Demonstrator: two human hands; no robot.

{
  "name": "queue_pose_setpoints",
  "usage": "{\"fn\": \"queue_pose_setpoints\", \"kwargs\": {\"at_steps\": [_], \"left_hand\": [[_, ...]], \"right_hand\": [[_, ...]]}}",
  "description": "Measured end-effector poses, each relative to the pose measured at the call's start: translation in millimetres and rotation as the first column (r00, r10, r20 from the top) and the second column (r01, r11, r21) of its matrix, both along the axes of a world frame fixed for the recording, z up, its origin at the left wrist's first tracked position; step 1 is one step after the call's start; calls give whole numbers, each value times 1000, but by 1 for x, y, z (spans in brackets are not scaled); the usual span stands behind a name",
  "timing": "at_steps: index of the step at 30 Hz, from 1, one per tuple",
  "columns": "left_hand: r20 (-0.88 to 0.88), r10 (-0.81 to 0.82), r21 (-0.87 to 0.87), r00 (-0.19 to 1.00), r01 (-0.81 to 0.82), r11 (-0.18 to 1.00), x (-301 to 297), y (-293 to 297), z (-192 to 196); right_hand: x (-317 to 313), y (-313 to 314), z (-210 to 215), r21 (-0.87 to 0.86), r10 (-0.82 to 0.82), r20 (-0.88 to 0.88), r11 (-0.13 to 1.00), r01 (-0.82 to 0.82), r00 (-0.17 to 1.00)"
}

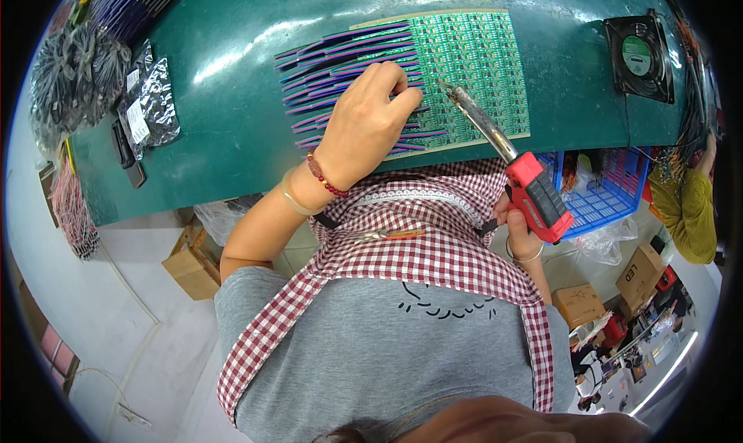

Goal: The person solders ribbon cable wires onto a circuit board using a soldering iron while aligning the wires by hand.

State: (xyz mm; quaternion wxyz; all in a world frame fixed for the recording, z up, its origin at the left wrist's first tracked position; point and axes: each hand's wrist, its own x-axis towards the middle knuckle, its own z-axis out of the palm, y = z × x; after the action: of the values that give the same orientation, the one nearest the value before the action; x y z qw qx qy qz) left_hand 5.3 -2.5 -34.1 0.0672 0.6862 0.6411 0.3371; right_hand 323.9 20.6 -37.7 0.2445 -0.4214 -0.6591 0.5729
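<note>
My left hand (370, 111) is closed in a pinch over the green circuit board panel (480, 71). Its fingertips point down among the thin multi-coloured wires (333, 56) and hide whatever they grip. These wires lie in rows across the panel's left part, their ends running to the left. In my right hand (522, 230) is a soldering iron (539, 199) with a red and black handle, held at the table's front edge. Its metal barrel slants up and left, and the tip is over the board, just right of my left fingers.
A black fan (639, 58) stands on the green table (232, 133) at the right. Shiny black bags (151, 102) and bundled wires lie at the left. Below the right edge is a blue plastic basket (611, 199). Another person's sleeve (685, 211) shows at far right.
</note>
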Motion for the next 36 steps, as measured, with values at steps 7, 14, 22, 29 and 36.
{"fn": "queue_pose_setpoints", "kwargs": {"at_steps": [7,14,22,29,36], "left_hand": [[12,7,-2,1000,-7,1000,-1,2,3],[23,12,-12,1000,-12,1000,-3,1,3],[26,-1,-16,1000,1,1000,-6,1,3],[28,-3,-32,1000,4,999,-6,1,4],[49,11,-30,999,-9,1000,-5,1,5]], "right_hand": [[2,-5,-10,103,13,33,995,-16,999],[4,-7,-16,96,10,30,995,-13,999],[4,-10,-10,81,33,50,996,-37,998],[-1,-11,-8,74,7,42,997,-10,999],[0,-12,-9,169,23,100,985,-40,995]]}}
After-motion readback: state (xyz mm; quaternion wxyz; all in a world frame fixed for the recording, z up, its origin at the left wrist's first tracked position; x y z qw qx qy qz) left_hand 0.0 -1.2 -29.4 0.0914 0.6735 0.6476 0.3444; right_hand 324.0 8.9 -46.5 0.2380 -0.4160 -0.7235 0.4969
